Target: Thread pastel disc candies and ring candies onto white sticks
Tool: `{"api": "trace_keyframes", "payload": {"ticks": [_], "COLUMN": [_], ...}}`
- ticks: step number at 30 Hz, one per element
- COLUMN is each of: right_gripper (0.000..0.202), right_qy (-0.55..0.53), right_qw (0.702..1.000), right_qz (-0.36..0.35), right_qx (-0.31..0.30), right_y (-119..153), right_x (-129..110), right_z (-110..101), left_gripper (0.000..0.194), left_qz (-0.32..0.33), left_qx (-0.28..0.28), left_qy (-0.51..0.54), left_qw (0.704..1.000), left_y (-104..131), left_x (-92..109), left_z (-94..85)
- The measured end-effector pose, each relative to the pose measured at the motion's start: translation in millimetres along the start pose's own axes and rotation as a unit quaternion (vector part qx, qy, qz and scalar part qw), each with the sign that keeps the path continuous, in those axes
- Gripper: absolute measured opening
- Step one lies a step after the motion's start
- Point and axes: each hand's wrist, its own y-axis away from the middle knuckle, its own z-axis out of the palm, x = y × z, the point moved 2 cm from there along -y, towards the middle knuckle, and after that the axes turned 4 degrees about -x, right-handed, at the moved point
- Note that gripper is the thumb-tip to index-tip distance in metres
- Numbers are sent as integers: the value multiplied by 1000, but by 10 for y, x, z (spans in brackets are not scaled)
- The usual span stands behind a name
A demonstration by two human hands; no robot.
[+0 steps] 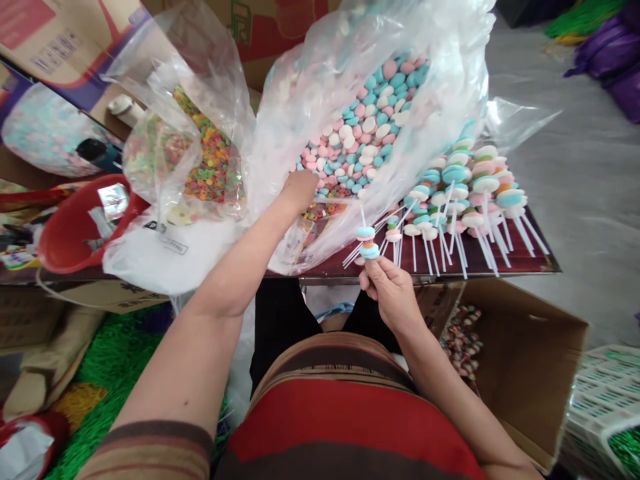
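My right hand (pixel 387 287) is closed in a pinch under a candy skewer (pixel 369 243). The skewer carries blue and pink discs with an orange ring between them, and its white stick pokes out at the top. My left hand (pixel 301 189) reaches into a big clear plastic bag (pixel 280 143), at the near edge of a heap of pink, white and blue candy discs (pixel 367 127). Its fingers are turned away from me and mostly hidden. Just below it, inside the plastic, lie some ring candies (pixel 323 211).
Finished candy skewers (pixel 457 193) are piled on the table's right side, sticks towards me. On the left are a bag of coloured ring candies (pixel 207 157) and a red basin (pixel 65 230). An open cardboard box (pixel 530 360) stands below right, beside a white plastic basket (pixel 600 387).
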Motion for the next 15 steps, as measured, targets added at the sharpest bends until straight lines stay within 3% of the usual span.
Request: {"api": "trace_keyframes", "payload": {"ticks": [5,10,15], "right_gripper": [48,49,48], "right_qy": [4,-2,-3], "right_qw": [1000,1000,1000], "right_qz": [-3,3,-2], "right_qx": [5,4,14], "right_y": [-4,-27,-46], "right_x": [4,10,10], "right_z": [-26,-2,-29], "left_gripper": [36,47,39], "left_qz": [-37,20,31], "left_qx": [-131,-107,-151], "left_qy": [-182,-185,-176], "left_qw": [974,977,972], "left_y": [186,227,107], "left_x": [279,568,558], "left_z": [-233,-244,-112]}}
